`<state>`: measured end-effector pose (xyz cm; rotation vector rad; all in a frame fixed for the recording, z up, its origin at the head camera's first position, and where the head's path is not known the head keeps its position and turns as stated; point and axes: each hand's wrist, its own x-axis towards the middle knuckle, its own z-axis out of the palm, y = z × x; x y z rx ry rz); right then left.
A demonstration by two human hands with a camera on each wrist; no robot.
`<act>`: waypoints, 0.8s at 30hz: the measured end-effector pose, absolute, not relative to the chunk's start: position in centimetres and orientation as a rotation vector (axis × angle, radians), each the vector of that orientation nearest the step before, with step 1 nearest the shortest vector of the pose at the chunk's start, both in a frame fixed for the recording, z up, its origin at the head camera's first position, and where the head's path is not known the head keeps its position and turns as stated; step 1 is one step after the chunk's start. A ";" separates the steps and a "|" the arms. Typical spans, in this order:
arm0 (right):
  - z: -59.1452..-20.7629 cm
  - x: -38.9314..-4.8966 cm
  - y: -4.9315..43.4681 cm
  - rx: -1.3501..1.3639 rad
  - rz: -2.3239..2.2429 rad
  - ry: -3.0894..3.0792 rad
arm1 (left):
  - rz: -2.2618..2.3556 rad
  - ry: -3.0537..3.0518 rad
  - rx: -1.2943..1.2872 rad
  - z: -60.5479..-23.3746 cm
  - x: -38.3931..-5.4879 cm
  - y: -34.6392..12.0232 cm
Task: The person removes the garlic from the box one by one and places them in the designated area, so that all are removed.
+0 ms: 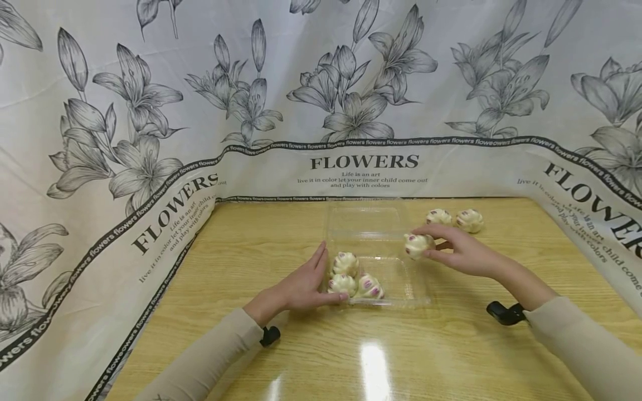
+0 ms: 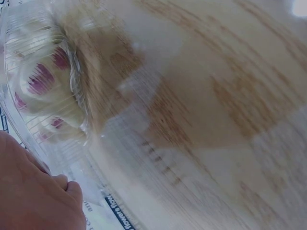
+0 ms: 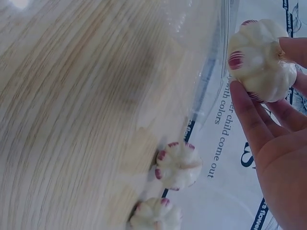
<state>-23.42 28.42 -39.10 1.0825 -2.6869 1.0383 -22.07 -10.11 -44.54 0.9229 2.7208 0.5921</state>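
My right hand (image 1: pixel 458 250) pinches a garlic bulb (image 1: pixel 417 245), cream with purple-pink marks, between thumb and fingers. It holds the bulb over the right side of a hinged clear plastic box (image 1: pixel 401 278); the right wrist view shows this garlic bulb (image 3: pixel 261 62) close up. My left hand (image 1: pixel 306 284) rests against the box's front left corner, fingers fairly straight along the left side and thumb over the front edge. Three garlic bulbs lie in the left part of the box, one of them (image 1: pixel 370 287) nearer the middle. In the left wrist view, bulbs (image 2: pixel 41 81) show through the box wall.
Two more garlic bulbs lie on the wooden table (image 1: pixel 241 245) behind my right hand, the right one (image 1: pixel 470 220) in full view. The box's lid (image 1: pixel 368 217) is folded back towards the flower-printed cloth (image 1: pixel 361 167), which borders the table at the back and sides.
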 end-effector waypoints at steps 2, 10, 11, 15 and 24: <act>-39.0 -23.3 28.9 1.069 1.018 -2.697 | 0.588 2.720 0.921 -44.6 -22.1 -10.1; -38.8 -23.1 30.8 1.031 0.929 -2.705 | 0.585 2.717 0.915 -44.4 -22.1 -10.2; -38.8 -23.1 31.0 1.027 0.922 -2.708 | 0.584 2.717 0.916 -44.4 -22.1 -10.2; -39.2 -23.2 32.2 1.000 0.888 -2.722 | 0.582 2.716 0.919 -44.6 -22.2 -10.2; -39.9 -23.2 35.9 0.838 0.815 -2.782 | 0.571 2.722 0.927 -44.7 -22.2 -10.3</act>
